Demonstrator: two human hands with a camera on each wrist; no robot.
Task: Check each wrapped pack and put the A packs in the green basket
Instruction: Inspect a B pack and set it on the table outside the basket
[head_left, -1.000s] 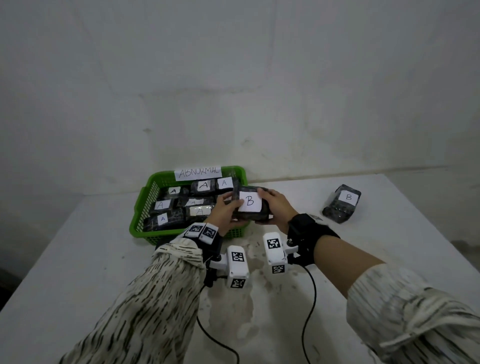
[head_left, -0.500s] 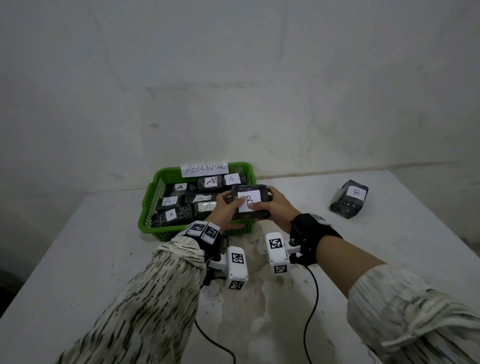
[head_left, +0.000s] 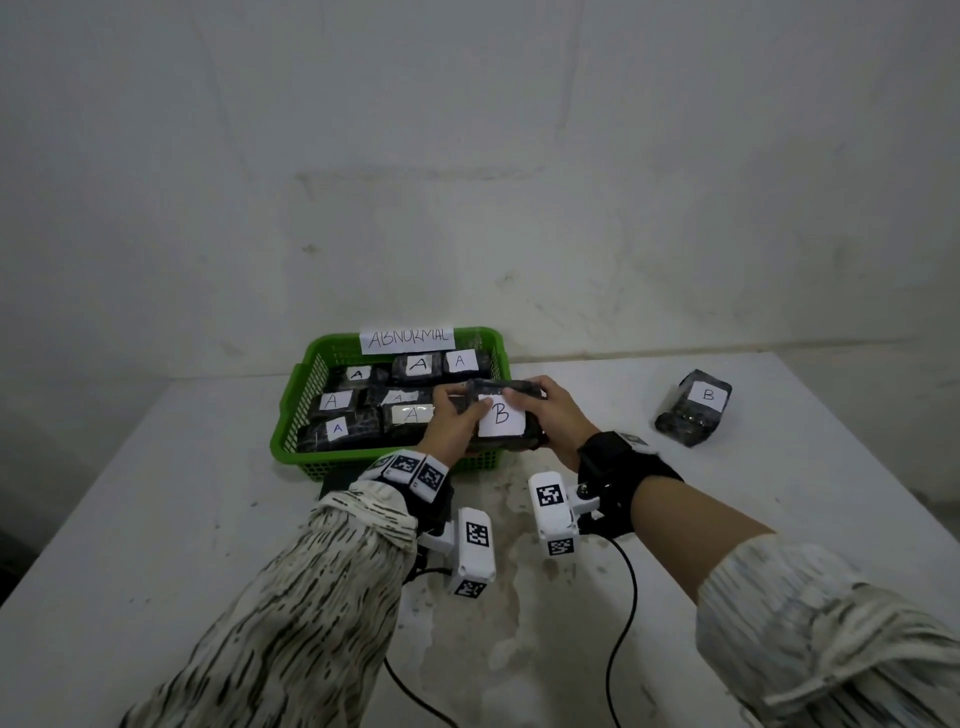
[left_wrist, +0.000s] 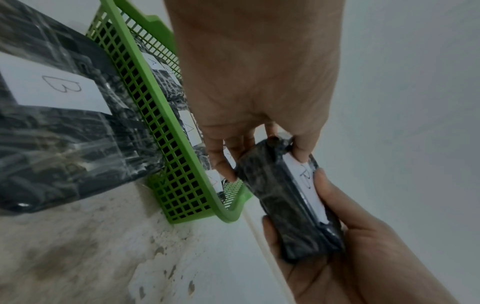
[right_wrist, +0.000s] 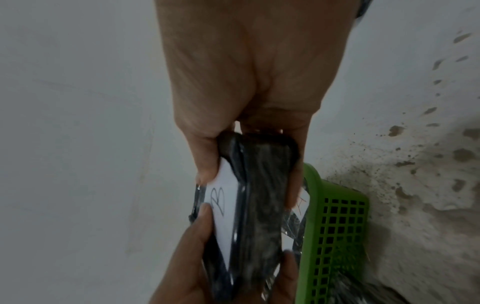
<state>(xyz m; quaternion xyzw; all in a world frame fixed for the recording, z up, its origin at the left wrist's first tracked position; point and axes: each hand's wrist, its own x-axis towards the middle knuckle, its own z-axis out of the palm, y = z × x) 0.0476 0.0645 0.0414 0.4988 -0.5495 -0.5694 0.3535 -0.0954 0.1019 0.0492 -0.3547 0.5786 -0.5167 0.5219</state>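
I hold one dark wrapped pack with a white B label (head_left: 501, 415) in both hands, above the front right corner of the green basket (head_left: 332, 465). My left hand (head_left: 457, 410) grips its left end and my right hand (head_left: 535, 400) grips its right end, thumbs on the label side. In the left wrist view, the left hand (left_wrist: 259, 154) pinches the pack (left_wrist: 283, 197) by its end. In the right wrist view, the right hand (right_wrist: 249, 160) clamps the pack (right_wrist: 259, 205) by its other end. Several A packs (head_left: 418, 365) lie in the basket.
A second B pack (head_left: 693, 408) lies on the white table at the right. Another B pack (left_wrist: 52, 102) lies against the basket's front wall (left_wrist: 161, 144), mostly hidden under my left forearm in the head view. The basket's back rim carries an ABNORMAL sign (head_left: 408, 339). Cables trail from my wrists.
Both hands keep hold of the B pack and have turned it slightly over the basket's corner. The other packs have not moved.
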